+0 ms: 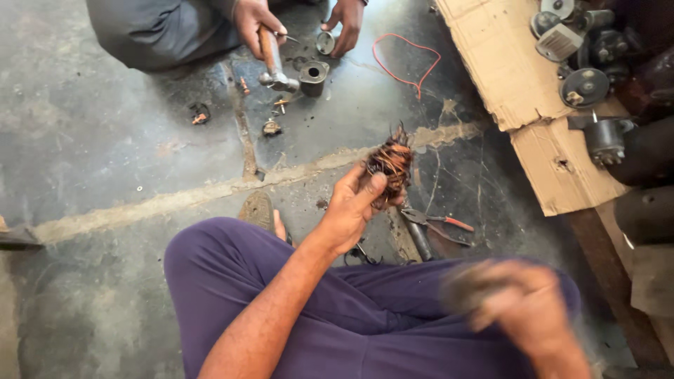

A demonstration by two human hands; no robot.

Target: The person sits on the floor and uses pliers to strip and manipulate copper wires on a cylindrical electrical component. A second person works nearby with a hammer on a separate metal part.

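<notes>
The motor armature, a dark core bristling with frayed copper wire, is sitting near the middle of the view, lifted off the floor. The person's left hand is gripping it from below, fingers wrapped round its lower end. Loose strands are sticking out at the top, and much copper is clinging to the core, so I judge the stripping is partly done with plenty left.

At five o'clock from it, the right hand is blurring above the purple trouser leg; I cannot tell whether it is open or closed, or whether it is holding anything.

Just below the armature, pliers with red handles are lying on the concrete floor. At eleven o'clock, a co-worker's hand is holding a hammer over a small metal cylinder. At two o'clock, cardboard is carrying more motor parts.
</notes>
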